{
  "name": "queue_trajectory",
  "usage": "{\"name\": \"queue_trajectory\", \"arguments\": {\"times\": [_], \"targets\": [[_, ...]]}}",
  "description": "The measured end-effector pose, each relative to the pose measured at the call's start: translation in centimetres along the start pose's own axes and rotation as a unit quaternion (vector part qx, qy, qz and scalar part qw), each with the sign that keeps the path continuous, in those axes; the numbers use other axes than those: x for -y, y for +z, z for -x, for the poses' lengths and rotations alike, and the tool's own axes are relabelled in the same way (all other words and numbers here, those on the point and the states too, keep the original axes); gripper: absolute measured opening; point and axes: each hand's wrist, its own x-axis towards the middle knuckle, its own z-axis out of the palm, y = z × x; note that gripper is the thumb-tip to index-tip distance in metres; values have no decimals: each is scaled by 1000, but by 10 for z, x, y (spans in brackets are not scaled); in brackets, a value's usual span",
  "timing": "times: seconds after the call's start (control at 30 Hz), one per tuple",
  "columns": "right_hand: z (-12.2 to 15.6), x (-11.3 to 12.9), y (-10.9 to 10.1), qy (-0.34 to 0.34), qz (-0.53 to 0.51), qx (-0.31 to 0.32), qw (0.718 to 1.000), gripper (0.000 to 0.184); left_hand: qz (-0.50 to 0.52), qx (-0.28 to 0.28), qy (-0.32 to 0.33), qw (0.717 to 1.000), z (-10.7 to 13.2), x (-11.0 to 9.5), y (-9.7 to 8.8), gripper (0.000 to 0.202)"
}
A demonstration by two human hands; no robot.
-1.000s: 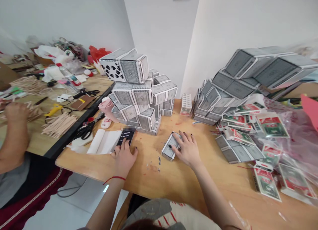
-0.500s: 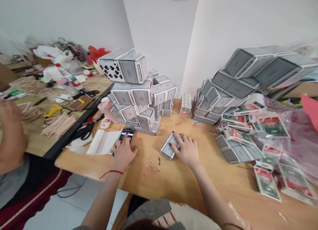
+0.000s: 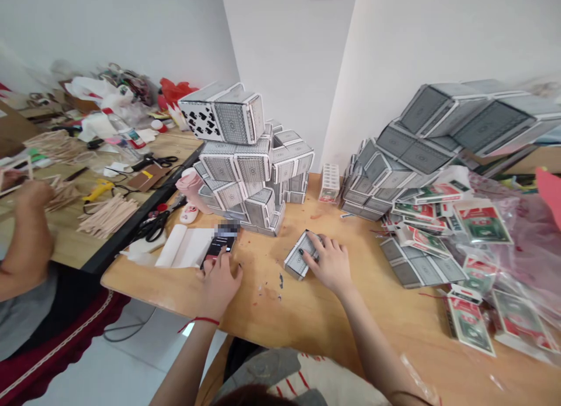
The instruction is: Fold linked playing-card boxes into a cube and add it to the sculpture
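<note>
My left hand (image 3: 218, 282) rests on the wooden table (image 3: 307, 318) with a finger stretched onto a black phone (image 3: 218, 244) that lies flat. My right hand (image 3: 331, 264) lies spread over a small grey patterned card box (image 3: 298, 257) at the table's middle, fingers apart on its top. A tall stack of the same grey boxes (image 3: 245, 160) rises just behind the phone. A second heap of grey boxes (image 3: 421, 149) slopes up at the right.
Flat red-and-green card packets (image 3: 464, 231) in plastic lie at the right. White folded paper (image 3: 184, 248) and scissors (image 3: 153, 226) sit left of the phone. Another person's arm (image 3: 30, 231) works at the adjoining table with wooden sticks (image 3: 107, 213) and clutter.
My left hand slid slightly back toward me on the phone. My right hand stays on the box. The other person's arm at the left moved.
</note>
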Motion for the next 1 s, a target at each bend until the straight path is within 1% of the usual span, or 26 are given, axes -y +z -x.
{"name": "queue_trajectory", "arguments": {"times": [0.27,0.6,0.67,0.73,0.77,0.8,0.83,0.87,0.9,0.97,1.0], "targets": [[-1,1,0,2,3,0,1000,49,13,9,1,1000,-2,1,1,35],[-1,3,-3,13,0,11,1000,48,38,-27,12,999,1,-8,-1,29],[-1,4,-4,18,-2,13,1000,48,68,-32,6,997,2,-9,1,27],[-1,3,-6,22,-10,15,1000,49,143,-36,16,989,3,-15,4,25],[-1,2,-7,22,-19,18,999,49,203,-34,29,978,3,-21,5,25],[-1,-1,-7,24,-34,22,999,48,278,-25,51,959,2,-29,6,25],[-1,-4,-8,28,-53,26,998,48,369,-4,79,926,1,-39,7,27],[1,-7,-8,37,-77,30,996,46,455,28,94,885,-1,-50,7,29],[2,-12,-7,48,-101,33,993,45,526,77,108,840,-4,-63,8,32],[6,-21,-2,73,-138,28,987,44,624,176,140,749,-17,-90,8,38],[9,-25,1,79,-149,17,986,45,652,212,150,712,-25,-102,8,41]]}}
